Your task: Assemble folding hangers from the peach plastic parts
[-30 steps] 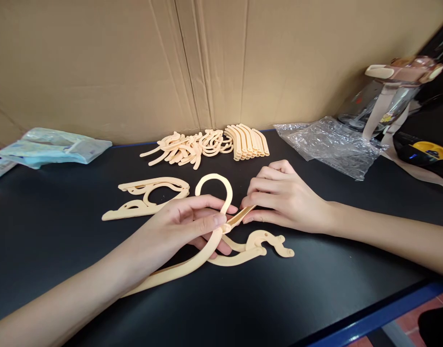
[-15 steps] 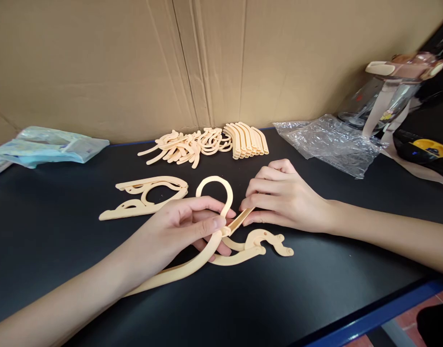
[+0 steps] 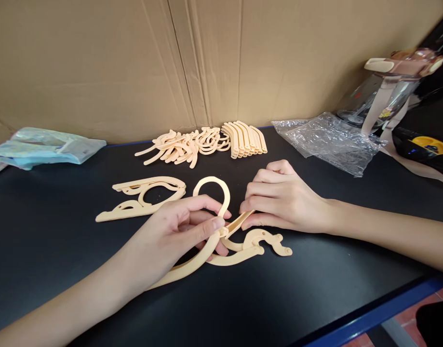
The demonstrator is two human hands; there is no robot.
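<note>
A cream folding clothes hanger [image 3: 192, 267] is held between both hands, its round hook pointing away from me. My left hand [image 3: 181, 224] is closed on it at the joint below the hook, thumb on top. Gripping its other arm, a hollow channelled piece, is my right hand [image 3: 279, 197], fingers wrapped over so the far end is hidden. Under and beside the left fingers lie further curved hanger pieces [image 3: 264, 241] on the black table [image 3: 279, 299]. A folded hanger [image 3: 145, 200] rests left of the hook.
At the back sit a heap of loose hooks and curved pieces [image 3: 181, 147] and a neat stack of hanger arms [image 3: 245, 140]. Crumpled clear plastic [image 3: 329, 140] and a strapped bottle [image 3: 391, 91] stand right. A bluish packet [image 3: 51, 147] lies left, before a cardboard wall [image 3: 98, 62].
The view has shifted slightly, moving everything a little left. The hanger's near arm has swung slightly toward the right; both hands keep their grip.
</note>
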